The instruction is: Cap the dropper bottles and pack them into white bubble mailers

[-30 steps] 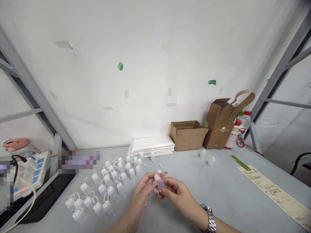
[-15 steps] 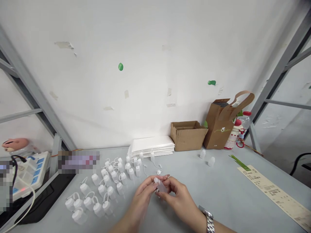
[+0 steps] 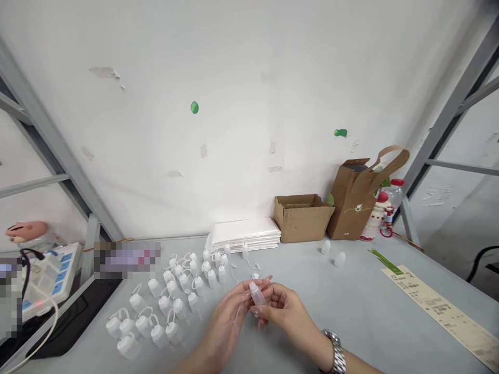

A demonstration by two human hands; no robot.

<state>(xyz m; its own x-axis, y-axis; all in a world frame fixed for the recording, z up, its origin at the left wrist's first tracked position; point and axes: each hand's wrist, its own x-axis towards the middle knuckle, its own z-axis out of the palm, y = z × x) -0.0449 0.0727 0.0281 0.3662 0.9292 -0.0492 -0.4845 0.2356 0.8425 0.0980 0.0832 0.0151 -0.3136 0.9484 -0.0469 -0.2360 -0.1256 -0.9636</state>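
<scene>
Between my two hands, near the front middle of the table, is a small translucent plastic squeeze bottle (image 3: 257,295), tilted with its pale neck up and to the left. My right hand (image 3: 286,310) pinches its lower body between thumb and fingers. My left hand (image 3: 230,314) curls around the bottle's other side, fingers behind it and thumb near the neck. A thin pale strand (image 3: 237,314) shows against the left palm; its ends are hidden. Just beyond my fingertips lies a small white cap (image 3: 255,276). Several capped bottles (image 3: 178,307) with looped straps stand to the left.
Two uncapped bottles (image 3: 340,259) stand at right. Along the wall are a stack of white envelopes (image 3: 245,231), an open cardboard box (image 3: 306,224) and a brown paper bag (image 3: 349,215). A printed paper strip (image 3: 440,309) lies right; a power strip (image 3: 58,278) sits left.
The bottle has turned more upright, showing its neck more clearly. My left thumb has shifted off its front, and a pale strand now shows at the left palm.
</scene>
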